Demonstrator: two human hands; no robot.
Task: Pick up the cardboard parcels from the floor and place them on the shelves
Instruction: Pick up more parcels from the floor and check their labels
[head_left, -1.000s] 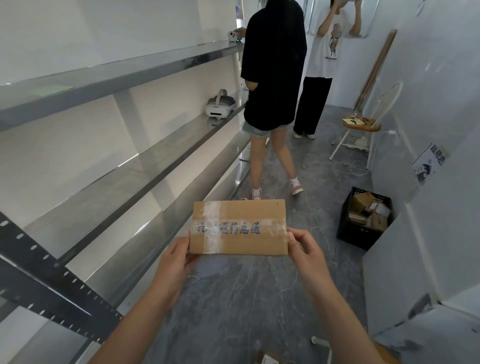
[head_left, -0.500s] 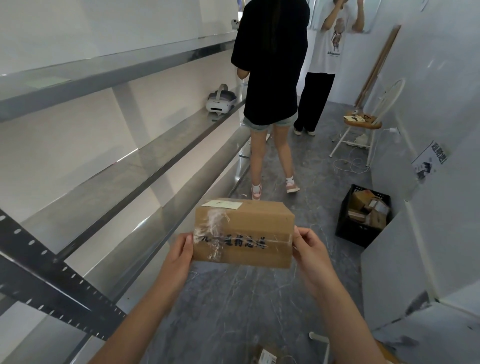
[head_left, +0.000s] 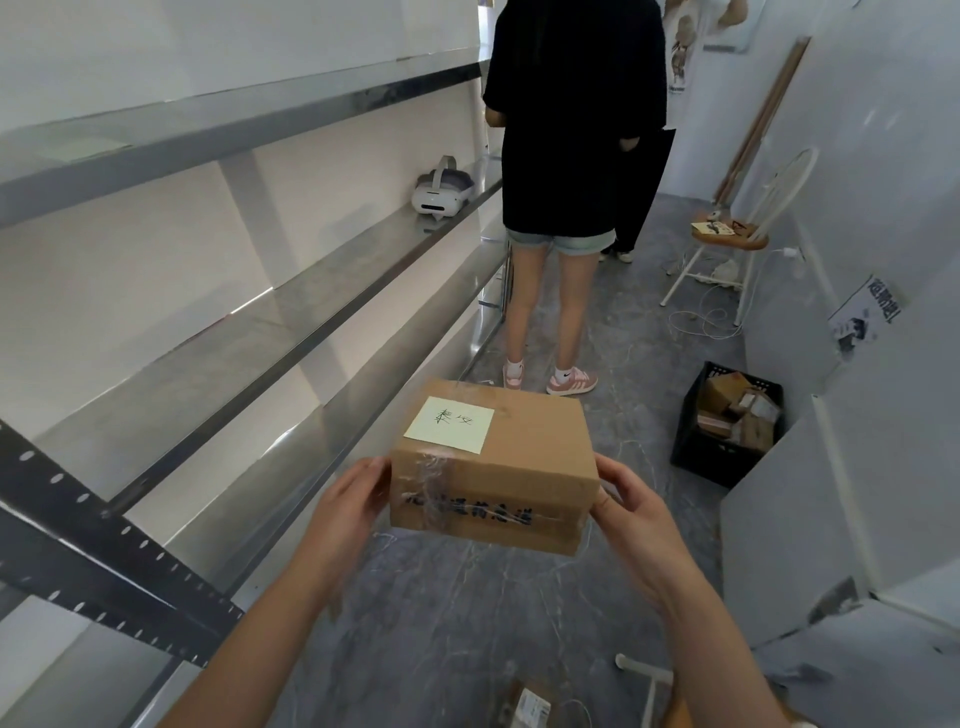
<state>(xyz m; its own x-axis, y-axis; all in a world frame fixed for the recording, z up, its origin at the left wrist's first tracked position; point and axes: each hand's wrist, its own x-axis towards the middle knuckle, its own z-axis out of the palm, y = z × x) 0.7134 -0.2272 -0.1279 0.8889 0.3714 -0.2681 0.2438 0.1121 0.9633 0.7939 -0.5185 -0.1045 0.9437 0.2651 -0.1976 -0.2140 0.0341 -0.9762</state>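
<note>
I hold a brown cardboard parcel (head_left: 524, 457) in front of me above the grey floor. Its top carries a pale yellow note with handwriting, and its near side has clear tape and blue printed characters. My left hand (head_left: 348, 499) grips its left end and my right hand (head_left: 631, 506) grips its right end. The metal shelves (head_left: 249, 338) run along the wall to my left, several tiers high. Another parcel (head_left: 530, 706) lies on the floor at the bottom edge. More parcels fill a black crate (head_left: 727, 421) on the right.
A person in a black shirt (head_left: 571, 130) stands in the aisle just ahead, beside the shelves; a second person is partly hidden behind. A white headset (head_left: 441, 189) rests on the middle shelf. A white chair (head_left: 737, 234) and loose cables are far right. White panels line the right side.
The parcel has tipped so its top face with the yellow note now shows, and it sits lower and closer. The person in black has stepped nearer to the shelves.
</note>
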